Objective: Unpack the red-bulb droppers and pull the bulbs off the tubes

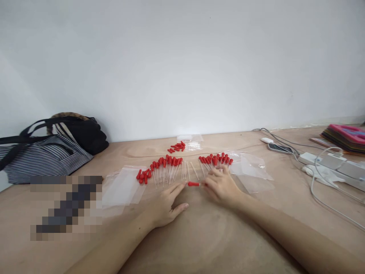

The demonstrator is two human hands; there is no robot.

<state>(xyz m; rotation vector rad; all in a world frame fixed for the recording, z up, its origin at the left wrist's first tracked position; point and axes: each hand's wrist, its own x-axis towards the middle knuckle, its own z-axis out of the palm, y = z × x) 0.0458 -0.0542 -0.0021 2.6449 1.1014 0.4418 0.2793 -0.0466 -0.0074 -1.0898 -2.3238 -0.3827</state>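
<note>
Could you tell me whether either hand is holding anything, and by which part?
The right hand holds one dropper by its clear tube end; the red bulb sticks out free. The left hand lies open beside it, holding nothing.

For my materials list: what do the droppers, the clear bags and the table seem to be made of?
The droppers have matte red caps, probably rubber, and see-through tubes, glass or plastic. The clear bags look like thin glossy plastic film, slightly wrinkled. The table seems to be light brown wood or plywood, matte, with faint grain.
</note>
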